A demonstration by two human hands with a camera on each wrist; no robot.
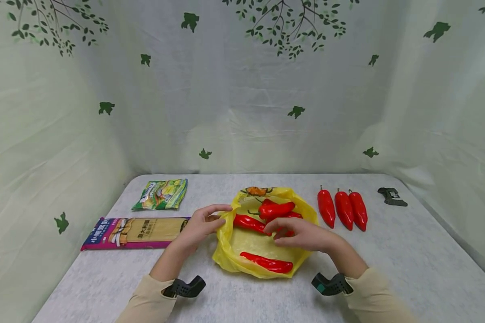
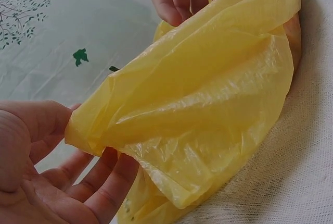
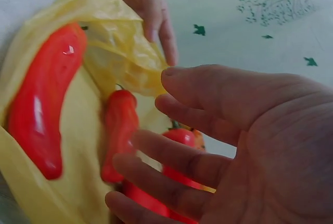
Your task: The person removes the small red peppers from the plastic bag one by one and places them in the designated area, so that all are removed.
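A yellow plastic bag (image 1: 222, 258) lies wide-mouthed in the middle of the table, with several red peppers inside. My left hand (image 1: 204, 226) pinches its left rim between thumb and fingers, as the left wrist view shows on the yellow film (image 2: 197, 114). Over the bag's mouth is my right hand (image 1: 303, 234), fingers spread and loosely bent with nothing gripped. Its fingertips overlap a red pepper (image 3: 120, 125) in the right wrist view. Another red pepper (image 1: 268, 262) rests by the near rim, and one more (image 1: 275, 209) lies on top at the back.
Right of the bag lie three red peppers (image 1: 344, 210) in a row, then a small black packet (image 1: 392, 196). To the left are a long noodle pack (image 1: 145, 231) and a green-yellow snack bag (image 1: 161, 194). A pale leaf-print curtain (image 1: 242, 116) surrounds the table.
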